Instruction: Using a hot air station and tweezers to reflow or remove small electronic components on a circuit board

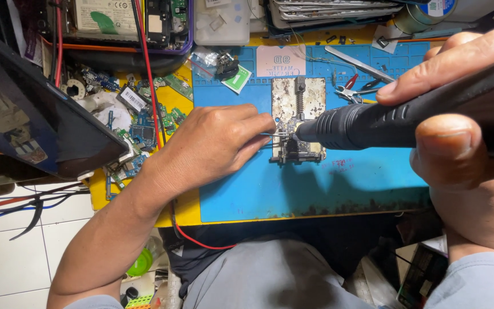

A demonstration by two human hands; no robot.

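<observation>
One view only, from the head, looking steeply down over the person's lap at the table [144,197]. It sits close: the right hand [458,143] looms large at the frame's edge, the left hand [212,143] near centre.

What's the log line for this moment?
left hand: holds tweezers at circuit board | right hand: grips black tool, tip at board | blue mat underneath
</observation>
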